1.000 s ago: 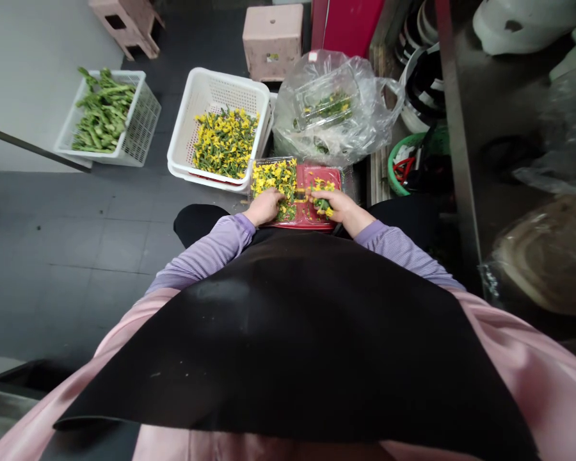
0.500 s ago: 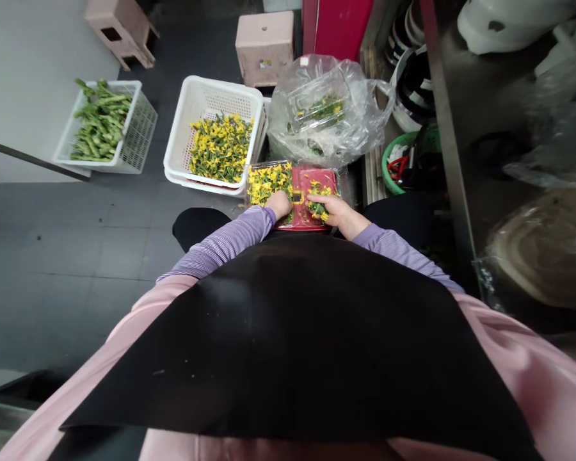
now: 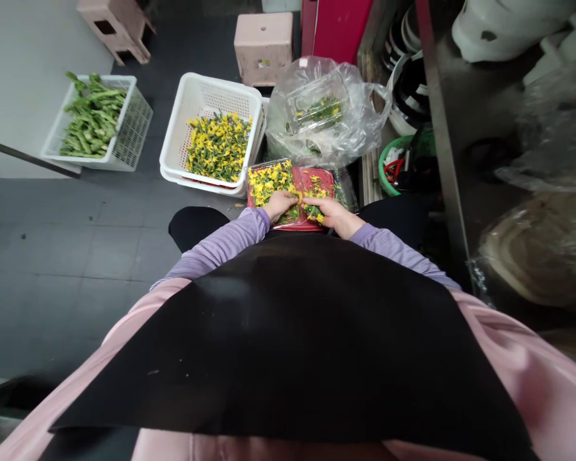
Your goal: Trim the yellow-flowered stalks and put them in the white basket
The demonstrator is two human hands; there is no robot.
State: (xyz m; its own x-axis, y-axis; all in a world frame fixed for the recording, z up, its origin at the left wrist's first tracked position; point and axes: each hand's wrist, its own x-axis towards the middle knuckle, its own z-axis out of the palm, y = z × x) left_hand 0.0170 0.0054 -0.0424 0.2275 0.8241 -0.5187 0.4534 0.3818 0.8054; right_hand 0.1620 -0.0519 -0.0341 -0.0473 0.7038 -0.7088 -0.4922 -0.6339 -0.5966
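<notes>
A red tray [image 3: 308,225] lies in front of my body, with a clear plastic box [image 3: 271,180] of yellow-flowered greens on its left half. My left hand [image 3: 280,206] is closed in a pinch at the box's right side, its fingertips on a small yellow flower piece. Close to it, my right hand [image 3: 333,214] holds a small bunch of flowered greens [image 3: 315,214] over the right half of the tray. More loose flowers [image 3: 318,184] lie on the red surface beyond that hand. The fingertips of both hands are nearly touching.
White baskets hold yellow flowers [image 3: 218,147] and green stalks [image 3: 93,118]. Beyond the tray sits a clear plastic bag [image 3: 360,137] with a clear box on it. A pink stool [image 3: 264,48] and a green basket [image 3: 383,168] are nearby; a metal edge [image 3: 444,147] runs along the right.
My left hand has lifted from the flowers in the box and moved right, toward my right hand. My right hand has shifted slightly left, still with its bunch. The camera view has shifted slightly.
</notes>
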